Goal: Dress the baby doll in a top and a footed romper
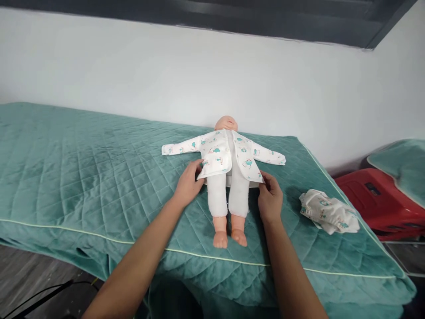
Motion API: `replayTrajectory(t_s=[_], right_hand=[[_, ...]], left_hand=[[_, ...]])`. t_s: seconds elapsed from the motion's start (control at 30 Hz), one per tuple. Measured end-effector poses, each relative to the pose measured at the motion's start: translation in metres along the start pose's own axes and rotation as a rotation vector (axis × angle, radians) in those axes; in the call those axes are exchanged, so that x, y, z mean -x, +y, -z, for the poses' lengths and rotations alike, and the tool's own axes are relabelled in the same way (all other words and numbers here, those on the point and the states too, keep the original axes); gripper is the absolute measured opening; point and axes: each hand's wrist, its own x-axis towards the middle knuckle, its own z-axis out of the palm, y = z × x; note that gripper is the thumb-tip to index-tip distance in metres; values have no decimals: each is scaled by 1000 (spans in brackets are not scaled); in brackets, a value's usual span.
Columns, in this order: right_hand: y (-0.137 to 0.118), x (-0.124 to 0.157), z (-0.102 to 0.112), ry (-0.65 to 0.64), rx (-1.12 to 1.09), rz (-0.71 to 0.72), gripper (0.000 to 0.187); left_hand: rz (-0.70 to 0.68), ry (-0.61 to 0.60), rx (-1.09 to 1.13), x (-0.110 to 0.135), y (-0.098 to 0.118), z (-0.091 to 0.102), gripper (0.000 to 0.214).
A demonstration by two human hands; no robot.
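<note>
A baby doll [229, 201] lies on its back on the green quilted cover [83, 168], head toward the wall, feet toward me. It wears a white printed jacket [215, 153] that lies unfastened, sleeves spread out to both sides. My left hand [188, 184] pinches the lower hem of the jacket's left panel. My right hand [269, 197] has its fingers closed on the lower hem of the right panel. The doll's white body and bare feet show between my hands.
A crumpled garment of the same print [328, 212] lies on the cover to the right. A red plastic box [378, 199] stands beyond the bed's right edge. A white wall runs behind; dark floor with a cable lies at the lower left.
</note>
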Motion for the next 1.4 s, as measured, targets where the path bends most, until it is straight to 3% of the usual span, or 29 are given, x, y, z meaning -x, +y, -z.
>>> replayTrajectory(t_s=[0.3,0.47,0.63,0.8,0.87,0.93,1.07,1.2,1.3,1.4], right_hand=[[0,1,-2,-15,123,30,52],[2,2,0,27,207,108,49],[-2,5,-3,14,274,332,51],[-11,7,-8,-93,282,441,25],[-12,6,-8,-86,271,406,19],[-11,4,-7,-72,232,310,16],[-5,-4,-4,9,-83,-11,31],[-5,-13,1,146,-578,-215,29],[-9,-17,7,182,-785,-288,25],[-12,-15,11,150,-856,-324,23]], left_hand=[[103,59,21,12,13,6,50],[140,73,34,14,13,6,48],[-68,99,-76,11,10,5,50],[-240,148,-92,-7,16,-8,35],[-262,145,-52,-15,17,-14,19],[-190,189,30,-22,16,-17,7],[147,451,450,-31,6,-17,30],[253,589,834,-29,1,-13,36],[266,685,858,-18,3,-7,35],[295,682,809,-1,6,0,38]])
